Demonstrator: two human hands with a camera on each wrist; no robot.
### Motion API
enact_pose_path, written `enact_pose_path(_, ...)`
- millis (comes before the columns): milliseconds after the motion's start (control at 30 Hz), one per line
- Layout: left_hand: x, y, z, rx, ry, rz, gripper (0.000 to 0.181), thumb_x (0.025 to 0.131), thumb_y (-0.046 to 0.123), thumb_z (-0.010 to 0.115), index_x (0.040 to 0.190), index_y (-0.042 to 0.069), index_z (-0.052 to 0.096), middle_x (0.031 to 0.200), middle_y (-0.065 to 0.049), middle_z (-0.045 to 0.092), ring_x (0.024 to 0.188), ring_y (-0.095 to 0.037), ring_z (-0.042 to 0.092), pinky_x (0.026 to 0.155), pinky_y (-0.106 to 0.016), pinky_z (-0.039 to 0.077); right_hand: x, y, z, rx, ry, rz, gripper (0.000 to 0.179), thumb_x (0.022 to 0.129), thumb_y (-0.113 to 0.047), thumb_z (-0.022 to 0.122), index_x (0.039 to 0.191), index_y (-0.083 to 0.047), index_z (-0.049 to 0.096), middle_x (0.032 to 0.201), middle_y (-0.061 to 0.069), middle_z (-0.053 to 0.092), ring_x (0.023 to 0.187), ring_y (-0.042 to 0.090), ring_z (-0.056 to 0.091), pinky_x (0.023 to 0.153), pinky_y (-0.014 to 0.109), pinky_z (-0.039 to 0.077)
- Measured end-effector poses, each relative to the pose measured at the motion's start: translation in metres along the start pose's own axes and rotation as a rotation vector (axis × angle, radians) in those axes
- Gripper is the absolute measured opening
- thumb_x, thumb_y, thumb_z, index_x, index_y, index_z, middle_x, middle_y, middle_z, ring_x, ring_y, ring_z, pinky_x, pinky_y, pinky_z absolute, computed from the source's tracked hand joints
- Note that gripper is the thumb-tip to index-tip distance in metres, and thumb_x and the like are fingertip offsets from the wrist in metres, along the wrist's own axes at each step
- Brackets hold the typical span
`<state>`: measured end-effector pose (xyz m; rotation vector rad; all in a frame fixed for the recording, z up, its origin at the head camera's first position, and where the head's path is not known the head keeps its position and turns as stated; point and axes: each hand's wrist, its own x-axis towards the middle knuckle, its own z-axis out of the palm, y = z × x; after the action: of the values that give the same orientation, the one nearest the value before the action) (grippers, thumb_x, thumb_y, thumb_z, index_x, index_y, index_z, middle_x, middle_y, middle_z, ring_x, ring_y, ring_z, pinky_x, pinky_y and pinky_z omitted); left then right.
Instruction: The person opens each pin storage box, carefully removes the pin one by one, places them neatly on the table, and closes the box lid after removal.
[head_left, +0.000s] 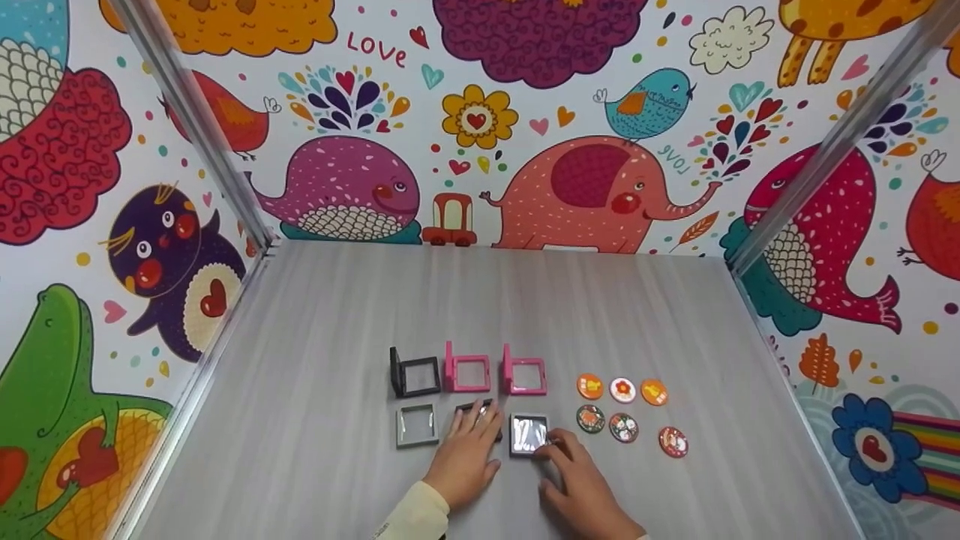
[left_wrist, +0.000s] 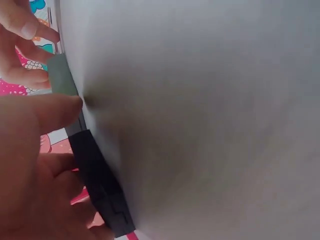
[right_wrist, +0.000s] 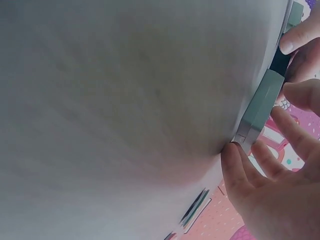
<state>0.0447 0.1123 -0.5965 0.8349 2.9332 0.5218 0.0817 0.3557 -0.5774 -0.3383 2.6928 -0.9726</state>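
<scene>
In the head view my left hand [head_left: 465,457] lies over a small black square case [head_left: 466,408], its fingers extended across the top and hiding most of it. The left wrist view shows the black case [left_wrist: 100,180] edge-on, flat on the table. Just right of it sits a grey square case [head_left: 529,435] with a shiny clear window. Fingertips of my right hand [head_left: 581,480] touch the grey case's right edge, the thumb standing apart nearer me. From the right wrist, the grey case [right_wrist: 261,107] looks closed, with fingertips at its corner.
Behind the hands stand an open black case [head_left: 420,376] and two open pink cases [head_left: 472,374], lids upright. Another grey case [head_left: 417,426] lies left. Several round badges, including an orange badge [head_left: 590,386] and a red badge [head_left: 673,442], lie right. Cartoon-printed walls [head_left: 480,180] enclose the table.
</scene>
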Motion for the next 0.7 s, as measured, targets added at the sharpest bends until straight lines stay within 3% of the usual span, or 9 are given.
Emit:
enact_pose_path(200,0.001,0.0,-0.002,-0.012,0.002,0.005,0.078,0.099,0.032,0.079,0.164,0.004,0.046,0.173,-0.013,0.036,0.159,-0.038,0.032,0.128,-0.06,0.024,0.007,-0.006,-0.009,-0.112,-0.02,-0.007,0.031,0.094,-0.015,0.082,0.124,-0.018,0.072,0.147,0.011,0.053,0.134,0.038,0.057,0.111,0.061,0.048)
enact_pose_path(300,-0.001,0.001,-0.002,-0.02,0.001,0.014,0.079,0.099,0.031,0.08,0.165,0.007,0.044,0.172,-0.014,0.036,0.159,-0.039,0.031,0.127,-0.061,0.023,0.01,-0.013,-0.02,-0.236,-0.002,-0.086,0.033,0.093,-0.013,0.082,0.125,-0.011,0.074,0.135,0.011,0.062,0.121,0.034,0.065,0.103,0.058,0.055)
enact_pose_path(467,0.0,0.004,-0.004,0.0,0.012,0.036,0.076,0.098,0.032,0.08,0.166,0.023,0.048,0.171,-0.016,0.038,0.158,-0.042,0.031,0.126,-0.066,0.025,0.034,-0.033,-0.046,-0.407,0.108,-0.249,0.037,0.09,-0.008,0.085,0.126,-0.004,0.073,0.12,0.015,0.07,0.107,0.033,0.071,0.092,0.055,0.061)
enact_pose_path(600,-0.001,0.006,-0.001,0.024,0.051,0.06,0.066,0.096,0.031,0.082,0.158,0.027,0.06,0.169,-0.018,0.04,0.156,-0.045,0.035,0.121,-0.071,0.03,0.062,-0.053,-0.055,-0.401,0.181,-0.356,0.045,0.092,-0.006,0.085,0.135,-0.007,0.071,0.137,0.016,0.066,0.125,0.037,0.066,0.103,0.054,0.057)
enact_pose_path(700,-0.002,0.007,0.005,0.046,0.098,0.084,0.064,0.093,0.031,0.083,0.154,0.025,0.064,0.166,-0.02,0.043,0.153,-0.047,0.038,0.118,-0.073,0.034,0.081,-0.06,-0.055,-0.398,0.164,-0.418,0.053,0.095,-0.007,0.083,0.146,-0.009,0.066,0.156,0.015,0.057,0.14,0.037,0.058,0.112,0.054,0.05)
